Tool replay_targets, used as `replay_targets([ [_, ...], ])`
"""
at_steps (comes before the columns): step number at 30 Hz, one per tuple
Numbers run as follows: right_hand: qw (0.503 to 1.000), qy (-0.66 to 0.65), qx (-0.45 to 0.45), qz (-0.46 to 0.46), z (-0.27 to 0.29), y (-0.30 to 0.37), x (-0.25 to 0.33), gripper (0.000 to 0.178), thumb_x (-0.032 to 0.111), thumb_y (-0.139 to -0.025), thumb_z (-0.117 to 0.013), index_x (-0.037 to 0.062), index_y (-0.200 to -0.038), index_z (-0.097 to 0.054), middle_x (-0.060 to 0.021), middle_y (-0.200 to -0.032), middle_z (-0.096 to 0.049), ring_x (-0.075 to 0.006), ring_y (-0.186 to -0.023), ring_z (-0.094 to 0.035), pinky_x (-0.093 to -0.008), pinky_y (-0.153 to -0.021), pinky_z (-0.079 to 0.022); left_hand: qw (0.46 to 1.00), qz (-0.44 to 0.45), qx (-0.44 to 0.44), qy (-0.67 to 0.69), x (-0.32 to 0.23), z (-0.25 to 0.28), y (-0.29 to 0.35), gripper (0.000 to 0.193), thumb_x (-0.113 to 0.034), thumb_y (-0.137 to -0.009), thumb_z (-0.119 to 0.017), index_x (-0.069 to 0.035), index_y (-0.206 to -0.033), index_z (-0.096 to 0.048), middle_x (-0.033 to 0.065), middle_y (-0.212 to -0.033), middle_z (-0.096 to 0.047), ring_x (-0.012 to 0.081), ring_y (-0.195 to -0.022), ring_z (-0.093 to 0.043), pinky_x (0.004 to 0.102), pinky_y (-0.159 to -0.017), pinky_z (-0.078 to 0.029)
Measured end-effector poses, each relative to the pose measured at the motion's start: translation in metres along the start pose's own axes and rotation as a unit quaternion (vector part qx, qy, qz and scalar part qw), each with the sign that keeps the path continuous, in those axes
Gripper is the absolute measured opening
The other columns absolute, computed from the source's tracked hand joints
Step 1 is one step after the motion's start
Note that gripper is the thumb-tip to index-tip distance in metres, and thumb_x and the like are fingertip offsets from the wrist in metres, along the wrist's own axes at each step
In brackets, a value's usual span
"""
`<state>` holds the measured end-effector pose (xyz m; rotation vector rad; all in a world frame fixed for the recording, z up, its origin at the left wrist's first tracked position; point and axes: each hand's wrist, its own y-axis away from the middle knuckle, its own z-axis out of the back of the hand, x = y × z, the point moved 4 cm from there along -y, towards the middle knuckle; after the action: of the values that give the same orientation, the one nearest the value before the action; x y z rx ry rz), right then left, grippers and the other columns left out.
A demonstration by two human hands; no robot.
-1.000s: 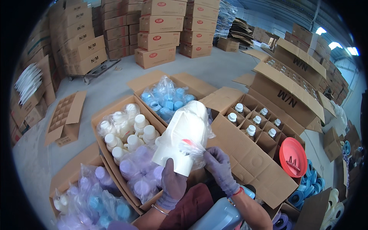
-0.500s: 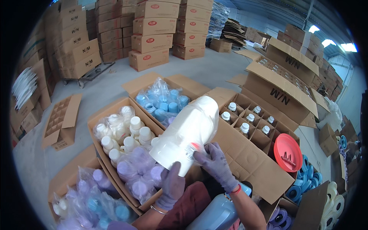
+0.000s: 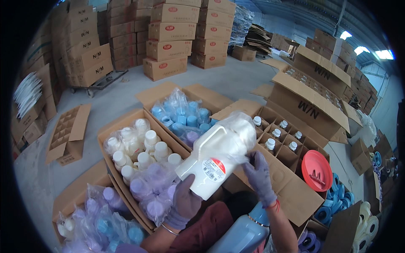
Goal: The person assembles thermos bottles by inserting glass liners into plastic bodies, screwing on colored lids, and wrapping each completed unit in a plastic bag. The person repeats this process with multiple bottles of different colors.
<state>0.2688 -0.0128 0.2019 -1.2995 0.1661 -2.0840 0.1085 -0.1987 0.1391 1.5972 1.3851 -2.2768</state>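
A white jug [image 3: 198,168] with a side handle and a round red-and-white label is held tilted in front of me. My left hand [image 3: 185,202], in a purple-grey glove, grips its lower end. Clear plastic wrap [image 3: 242,126] covers the far end of the jug, while the labelled end is bare. Gloved as well, my right hand [image 3: 259,177] is closed at the edge of the wrap, beside the jug. A light blue jug [image 3: 238,234] lies slanted across my lap, below my right wrist.
Left of me, a carton [image 3: 103,139] holds wrapped white and purple bottles. Behind it, another carton [image 3: 145,99] has blue ones. At right, a divided carton [image 3: 270,116] holds white-capped bottles, near a red dish [image 3: 316,170]. Blue rings [image 3: 333,202] lie beyond it.
The wrap has slid toward the jug's far end, baring the label and handle. My right hand has moved right and slightly up with it. The left hand keeps hold of the lower end.
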Motion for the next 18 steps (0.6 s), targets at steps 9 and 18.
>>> replay_targets([
  [9,0.999,-0.046,-0.008,0.020,-0.013,-0.008,-0.030,0.017,0.012,-0.089,-0.066,-0.0018,-0.099,-0.065,-0.0041,-0.088,-0.062,-0.0130,-0.079,-0.056,-0.0271,-0.072,-0.046,0.917,0.179,-0.088,0.345,-0.002,0.007,-0.012,0.033,-0.020,-0.100,-0.060,0.006,-0.121,-0.056,0.0197,-0.111,-0.067,0.0301,-0.103,-0.067,0.0373,-0.088,-0.054],
  [18,0.985,-0.146,-0.057,-0.072,0.016,-0.044,-0.042,0.012,0.011,-0.091,-0.068,0.0003,-0.089,-0.065,0.0009,-0.077,-0.059,-0.0073,-0.071,-0.048,-0.0250,-0.062,-0.041,0.932,0.262,0.000,0.251,0.056,0.068,-0.024,0.026,-0.003,-0.093,-0.059,0.003,-0.118,-0.062,0.0175,-0.107,-0.071,0.0264,-0.101,-0.070,0.0344,-0.090,-0.054],
])
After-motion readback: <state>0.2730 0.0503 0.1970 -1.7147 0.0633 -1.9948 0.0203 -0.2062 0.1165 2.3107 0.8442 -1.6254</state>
